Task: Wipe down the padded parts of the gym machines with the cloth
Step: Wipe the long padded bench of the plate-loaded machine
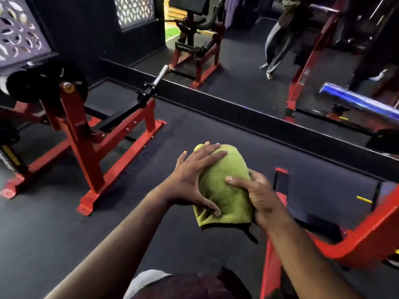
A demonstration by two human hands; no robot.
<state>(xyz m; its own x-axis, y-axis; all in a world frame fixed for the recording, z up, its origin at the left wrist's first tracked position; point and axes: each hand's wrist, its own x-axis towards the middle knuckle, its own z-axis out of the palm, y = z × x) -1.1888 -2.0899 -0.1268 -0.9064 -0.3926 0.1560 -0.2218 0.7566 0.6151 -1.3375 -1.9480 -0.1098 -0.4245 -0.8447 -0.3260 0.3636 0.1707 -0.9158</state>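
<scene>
While the cloth is bunched between both hands, no padded part is being wiped. Only the head view is given. The green microfibre cloth (224, 186), edged in black, sits in mid-air over the dark rubber floor (194, 126), folded into a rounded pad with its hemmed edge hanging just below the grip. The right hand (257, 195) grips it from the right side, fingers curled behind and the thumb pressed across the front face. The left hand (192, 180) lies flat against the left side, fingers straight and spread up toward the top of the fold, thumb stretched down to the lower edge; it presses and shapes rather than clasps.

Such a cloth looks light, soft and limp, so it should not slip or break, but it will flop open unless it is held as a folded pad with the palm behind it. Taking it across the thick folded middle seems best for wiping.

Both forearms reach forward and converge at the cloth, wrists bent inward. Left of the grip stands a red-framed gym machine (86, 134); right of and below the grip runs another red frame (356, 238). Beyond the grip a wall mirror (248, 67) reflects more machines.
</scene>
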